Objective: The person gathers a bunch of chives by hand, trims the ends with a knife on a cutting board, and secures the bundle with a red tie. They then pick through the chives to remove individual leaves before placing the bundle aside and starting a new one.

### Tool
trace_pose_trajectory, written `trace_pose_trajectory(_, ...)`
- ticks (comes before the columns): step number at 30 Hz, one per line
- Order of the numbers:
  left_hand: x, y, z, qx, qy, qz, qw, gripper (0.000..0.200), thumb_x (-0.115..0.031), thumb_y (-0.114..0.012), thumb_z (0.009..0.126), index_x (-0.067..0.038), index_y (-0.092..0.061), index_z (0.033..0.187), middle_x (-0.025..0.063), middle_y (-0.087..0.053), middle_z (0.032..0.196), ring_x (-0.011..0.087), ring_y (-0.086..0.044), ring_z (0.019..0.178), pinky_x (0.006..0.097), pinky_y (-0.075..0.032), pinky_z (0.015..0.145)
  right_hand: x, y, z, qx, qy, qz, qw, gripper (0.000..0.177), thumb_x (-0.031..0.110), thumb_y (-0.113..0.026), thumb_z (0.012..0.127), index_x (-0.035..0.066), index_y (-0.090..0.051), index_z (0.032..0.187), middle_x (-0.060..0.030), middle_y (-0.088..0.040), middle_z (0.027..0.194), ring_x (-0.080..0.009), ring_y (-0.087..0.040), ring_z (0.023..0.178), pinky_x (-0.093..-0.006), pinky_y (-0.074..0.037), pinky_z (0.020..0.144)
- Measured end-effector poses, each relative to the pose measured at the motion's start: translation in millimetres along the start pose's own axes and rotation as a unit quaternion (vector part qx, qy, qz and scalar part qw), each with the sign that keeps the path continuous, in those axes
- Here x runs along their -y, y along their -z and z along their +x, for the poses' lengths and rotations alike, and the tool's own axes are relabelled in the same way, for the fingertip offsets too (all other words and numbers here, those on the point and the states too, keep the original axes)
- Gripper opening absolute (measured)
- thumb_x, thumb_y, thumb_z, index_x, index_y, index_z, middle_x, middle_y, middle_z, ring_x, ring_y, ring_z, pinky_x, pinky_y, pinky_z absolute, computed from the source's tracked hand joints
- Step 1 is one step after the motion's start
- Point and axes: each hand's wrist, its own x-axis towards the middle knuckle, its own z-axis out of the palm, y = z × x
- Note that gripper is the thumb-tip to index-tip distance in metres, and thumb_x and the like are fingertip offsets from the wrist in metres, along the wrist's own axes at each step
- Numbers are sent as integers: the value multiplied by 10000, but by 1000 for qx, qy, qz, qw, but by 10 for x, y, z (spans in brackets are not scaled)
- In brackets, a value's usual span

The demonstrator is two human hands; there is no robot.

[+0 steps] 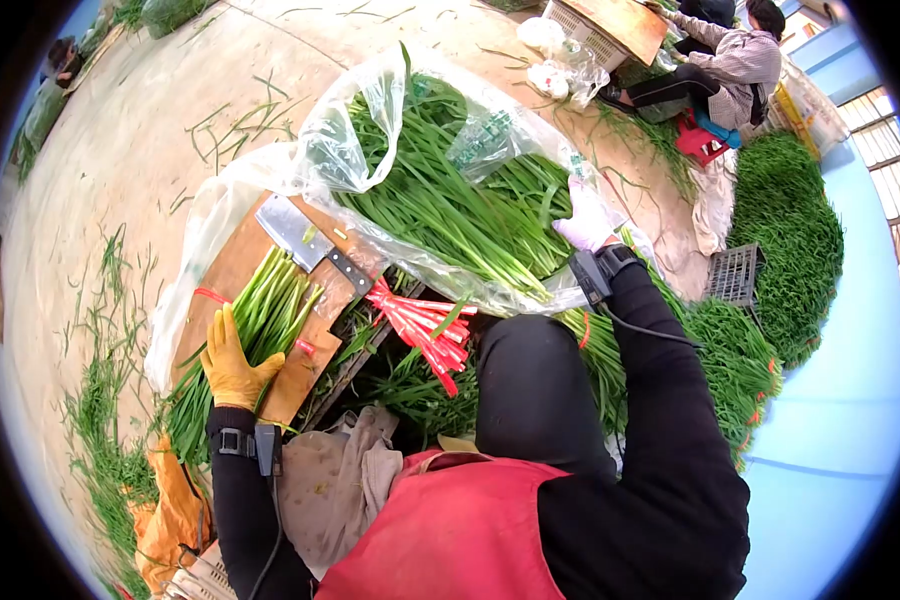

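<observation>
My left hand (pixel 232 362), in a yellow glove, lies spread on a bundle of green stalks (pixel 278 300) on a wooden board (pixel 232 258). A cleaver (pixel 298 236) with a black handle rests on the board above the bundle. My right hand (pixel 587 222), in a pale glove, touches the right side of a large heap of long green leaves (pixel 440 185) inside a clear plastic bag (pixel 315 150); some of its fingers are hidden. Between my arms, red and white strips (pixel 432 328) fan out beside the board. A red band (pixel 210 295) shows near the bundle.
Bundled greens (pixel 785 240) are piled at the right, beside a grey crate (pixel 735 273). Another person (pixel 735 75) sits at the upper right by a crate with a board (pixel 620 25). An orange bag (pixel 170 520) lies at the lower left. Loose leaves litter the floor.
</observation>
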Motion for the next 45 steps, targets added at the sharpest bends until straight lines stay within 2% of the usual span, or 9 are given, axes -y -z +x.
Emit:
trace_pose_trajectory(4,-39,-100,24,2,-1,0,1000,1239,-526,-843,574,-100,-198,1542,151,-325,1541,344,-299,1416,562,-251,1110,-120,-17,363,193,-59,3,979,1035,371,-775,659,-14,-282,1483,-256,-484,1398,-355,-494,1279,-398,-402,1070)
trace_pose_trajectory(8,-59,-158,45,9,15,14,1000,1244,-561,-825,584,-98,-189,1547,149,-303,1556,341,-284,1426,572,-226,1118,-328,-32,583,255,-101,56,960,1166,461,-801,590,-13,-247,1501,-267,-477,1405,-364,-507,1271,-383,-404,1065)
trace_pose_trajectory(19,-20,-268,82,-5,23,21,1000,1229,-599,-799,596,-88,-205,1544,146,-295,1564,352,-283,1424,548,-222,1119,-235,162,767,291,-77,165,939,1203,484,-882,517,-75,-346,1438,-246,-460,1427,-330,-434,1341,-347,-369,1085)
trace_pose_trajectory(23,5,-309,82,-16,21,18,999,1227,-611,-792,598,-93,-208,1544,150,-303,1560,354,-293,1419,550,-222,1117,-263,55,743,274,-129,52,952,1172,501,-876,522,-67,-384,1421,-242,-483,1414,-319,-500,1293,-340,-395,1078)
trace_pose_trajectory(30,-3,-316,89,-15,28,15,999,1214,-613,-786,606,-110,-207,1547,151,-297,1564,353,-287,1425,562,-205,1120,-50,232,786,385,-152,21,910,1274,504,-864,526,-75,-247,1479,-289,-481,1390,-348,-492,1293,-348,-404,1071)
trace_pose_trajectory(33,-6,-323,77,-12,33,10,999,1208,-600,-790,611,-119,-202,1550,150,-296,1564,350,-280,1429,567,-194,1123,-434,-298,587,208,-2,64,976,1232,459,-859,540,-83,-263,1472,-287,-594,1232,-358,-588,1148,-351,-445,979)
trace_pose_trajectory(36,-13,-311,76,-9,35,6,999,1203,-594,-789,618,-123,-194,1552,152,-293,1565,348,-273,1433,570,-191,1125,-454,-226,585,265,-27,47,963,1287,364,-860,536,-66,-136,1510,-278,-610,1210,-351,-600,1130,-359,-448,974)
trace_pose_trajectory(40,1,-303,82,-2,34,4,999,1193,-588,-785,631,-124,-186,1553,161,-283,1567,348,-265,1436,576,-199,1122,-483,-197,693,252,-39,96,962,1074,256,-850,525,-13,-354,1439,-219,-639,1150,-310,-616,1063,-345,-473,931)
trace_pose_trajectory(45,-33,-264,82,2,38,-3,999,1173,-532,-803,643,-109,-189,1549,162,-279,1567,340,-261,1439,573,-197,1128,-53,719,794,280,-32,244,928,666,182,-788,687,-21,-545,1273,-104,-687,1029,-181,-638,879,-305,-504,828)
